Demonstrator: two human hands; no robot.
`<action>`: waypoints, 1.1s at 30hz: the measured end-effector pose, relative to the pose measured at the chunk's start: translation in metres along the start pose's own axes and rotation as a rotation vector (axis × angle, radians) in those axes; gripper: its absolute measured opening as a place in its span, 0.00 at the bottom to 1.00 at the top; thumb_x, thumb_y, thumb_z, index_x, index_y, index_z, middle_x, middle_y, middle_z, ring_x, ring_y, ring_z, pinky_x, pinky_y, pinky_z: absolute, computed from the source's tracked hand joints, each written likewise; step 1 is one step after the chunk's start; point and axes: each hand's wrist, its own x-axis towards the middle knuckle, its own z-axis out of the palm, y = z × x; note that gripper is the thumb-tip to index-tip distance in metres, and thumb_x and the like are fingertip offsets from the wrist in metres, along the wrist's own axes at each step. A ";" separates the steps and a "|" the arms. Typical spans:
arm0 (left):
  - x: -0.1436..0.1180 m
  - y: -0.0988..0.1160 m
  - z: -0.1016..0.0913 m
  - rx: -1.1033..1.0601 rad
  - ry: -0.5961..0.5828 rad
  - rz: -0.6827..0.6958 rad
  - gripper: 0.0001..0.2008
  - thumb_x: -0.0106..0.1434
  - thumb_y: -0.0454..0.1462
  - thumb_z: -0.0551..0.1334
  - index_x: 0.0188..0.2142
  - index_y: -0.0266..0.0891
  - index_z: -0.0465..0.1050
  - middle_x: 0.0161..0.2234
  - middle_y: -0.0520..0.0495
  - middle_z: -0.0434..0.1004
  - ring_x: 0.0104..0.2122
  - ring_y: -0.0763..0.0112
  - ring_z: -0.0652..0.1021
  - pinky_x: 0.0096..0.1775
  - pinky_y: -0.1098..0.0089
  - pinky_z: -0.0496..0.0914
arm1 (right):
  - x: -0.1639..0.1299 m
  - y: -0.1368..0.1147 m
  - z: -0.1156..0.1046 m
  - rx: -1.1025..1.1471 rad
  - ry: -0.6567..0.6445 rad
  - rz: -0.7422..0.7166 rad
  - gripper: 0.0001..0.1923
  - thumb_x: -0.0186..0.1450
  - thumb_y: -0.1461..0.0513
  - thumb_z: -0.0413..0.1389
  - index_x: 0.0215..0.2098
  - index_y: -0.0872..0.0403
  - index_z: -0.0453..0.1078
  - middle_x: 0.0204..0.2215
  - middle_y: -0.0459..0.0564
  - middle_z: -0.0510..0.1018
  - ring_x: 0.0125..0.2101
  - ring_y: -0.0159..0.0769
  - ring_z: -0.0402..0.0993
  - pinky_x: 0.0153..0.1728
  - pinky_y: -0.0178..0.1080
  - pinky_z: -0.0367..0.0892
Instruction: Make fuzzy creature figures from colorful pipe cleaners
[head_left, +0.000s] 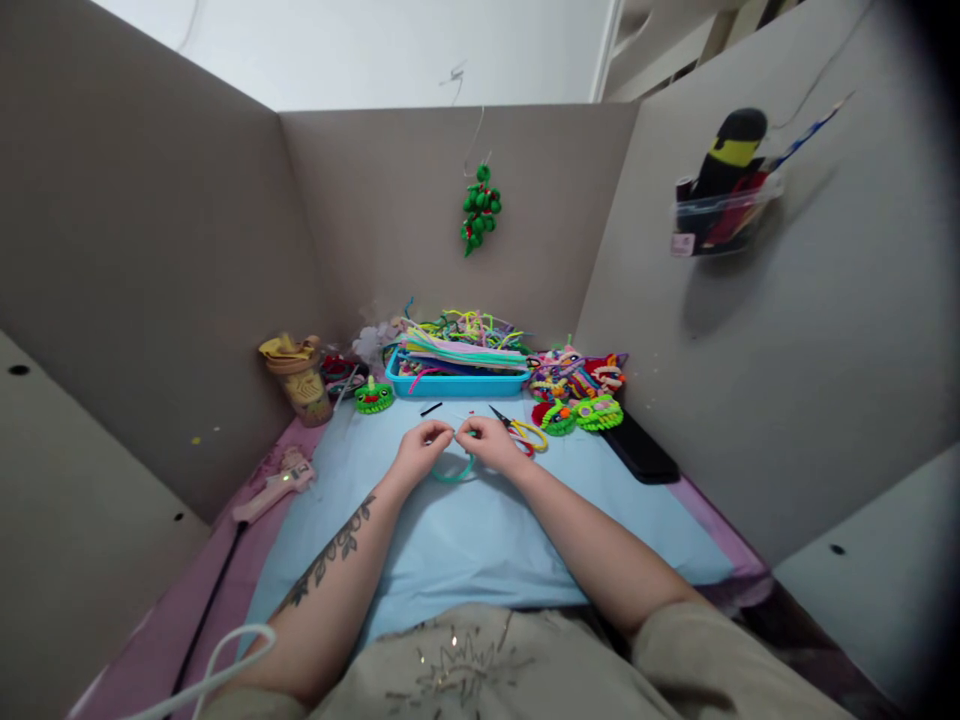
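1. Grey partition walls [150, 250] box in the desk on three sides; a light blue mat [480, 540] covers the desk, with a pink sheet [161, 640] showing at its left edge.
2. Blue tray [457, 384] sits at the back centre of the mat. It is packed with pipe cleaners [461, 345] in many colours, stacked flat and overflowing the rim, some loose ones curling up behind.
3. Clear wall bin [724, 215] is fixed to the right partition. It holds a black-and-yellow object plus some thin sticks; the rest of its contents I can't make out.
4. Jar [304, 385] stands left of the tray by the left wall, tan, with yellow stuff piled on top. Inside is not readable.
5. Pink glue gun [277, 483] lies on the pink sheet, left of the mat, with a black cord trailing toward the camera.
6. Black flat slab [637, 450] lies along the right wall.
7. Left hand [420, 452] and right hand [491, 443] are close together mid-mat, in front of the tray. Both are pinched shut on the teal pipe cleaner [452, 472], one hand at each end.
8. Teal pipe cleaner: thin, fuzzy, bent in a U that sags below and between the hands, just above the mat. Whether it touches the mat I can't tell.
9. Yellow-handled scissors [521, 430] lie just right of the right hand.
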 end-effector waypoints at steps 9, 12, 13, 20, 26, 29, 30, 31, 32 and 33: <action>0.000 0.001 -0.005 0.011 -0.001 0.067 0.10 0.55 0.42 0.61 0.26 0.37 0.73 0.24 0.50 0.75 0.28 0.70 0.73 0.35 0.71 0.66 | 0.000 -0.002 -0.003 0.731 -0.257 0.337 0.21 0.57 0.47 0.56 0.26 0.58 0.70 0.20 0.46 0.71 0.22 0.28 0.64 0.24 0.32 0.59; 0.000 0.004 -0.006 -0.087 -0.020 0.051 0.09 0.54 0.42 0.62 0.28 0.37 0.73 0.24 0.50 0.75 0.27 0.70 0.74 0.36 0.70 0.67 | -0.001 -0.003 -0.005 1.012 -0.352 0.524 0.14 0.59 0.53 0.57 0.30 0.57 0.70 0.24 0.49 0.75 0.24 0.30 0.69 0.25 0.32 0.62; 0.000 0.005 -0.006 -0.097 -0.024 0.052 0.09 0.53 0.42 0.63 0.28 0.37 0.73 0.23 0.50 0.75 0.27 0.70 0.74 0.36 0.70 0.67 | -0.002 -0.003 -0.006 1.060 -0.377 0.562 0.11 0.58 0.57 0.58 0.31 0.57 0.70 0.24 0.48 0.75 0.24 0.29 0.69 0.26 0.32 0.62; -0.003 0.011 -0.005 0.028 -0.057 0.180 0.08 0.53 0.40 0.63 0.25 0.37 0.75 0.27 0.47 0.75 0.31 0.69 0.73 0.38 0.69 0.66 | -0.006 -0.003 -0.008 1.092 -0.554 0.681 0.10 0.51 0.63 0.64 0.29 0.59 0.69 0.21 0.45 0.73 0.19 0.24 0.64 0.16 0.27 0.48; -0.004 0.009 -0.003 0.131 -0.004 0.173 0.08 0.53 0.40 0.62 0.24 0.38 0.74 0.26 0.48 0.74 0.30 0.68 0.73 0.36 0.70 0.65 | -0.003 -0.001 -0.005 0.774 -0.413 0.469 0.14 0.47 0.58 0.65 0.23 0.57 0.67 0.16 0.40 0.67 0.16 0.23 0.57 0.18 0.30 0.49; -0.004 0.005 -0.002 0.159 0.071 0.101 0.07 0.51 0.40 0.62 0.23 0.38 0.74 0.25 0.49 0.73 0.29 0.69 0.71 0.34 0.71 0.64 | -0.001 -0.001 -0.004 0.340 -0.240 0.228 0.10 0.52 0.58 0.61 0.22 0.56 0.67 0.16 0.41 0.66 0.18 0.25 0.58 0.21 0.31 0.52; -0.003 0.003 -0.001 0.158 0.095 0.067 0.07 0.50 0.40 0.63 0.23 0.38 0.74 0.24 0.49 0.73 0.29 0.69 0.71 0.33 0.71 0.64 | -0.002 -0.002 -0.003 0.189 -0.181 0.137 0.08 0.54 0.60 0.60 0.22 0.56 0.68 0.17 0.42 0.67 0.20 0.27 0.60 0.23 0.32 0.54; -0.003 0.002 0.000 0.153 0.113 0.032 0.07 0.50 0.40 0.63 0.22 0.38 0.73 0.23 0.50 0.73 0.28 0.69 0.71 0.33 0.71 0.63 | -0.002 -0.003 -0.003 0.045 -0.125 0.047 0.06 0.55 0.61 0.58 0.23 0.55 0.68 0.19 0.43 0.69 0.23 0.29 0.62 0.25 0.33 0.56; -0.003 0.000 0.001 0.144 0.127 0.000 0.07 0.49 0.40 0.63 0.22 0.38 0.73 0.23 0.50 0.72 0.27 0.70 0.70 0.32 0.71 0.63 | -0.003 -0.005 -0.002 -0.090 -0.074 -0.038 0.05 0.56 0.63 0.57 0.23 0.55 0.68 0.22 0.45 0.70 0.25 0.31 0.64 0.28 0.34 0.57; -0.003 -0.001 0.003 0.132 0.135 -0.028 0.07 0.49 0.40 0.63 0.21 0.38 0.73 0.21 0.51 0.72 0.26 0.70 0.70 0.31 0.72 0.63 | -0.004 -0.007 -0.001 -0.216 -0.032 -0.118 0.04 0.58 0.64 0.55 0.24 0.55 0.68 0.25 0.47 0.71 0.28 0.33 0.66 0.31 0.35 0.58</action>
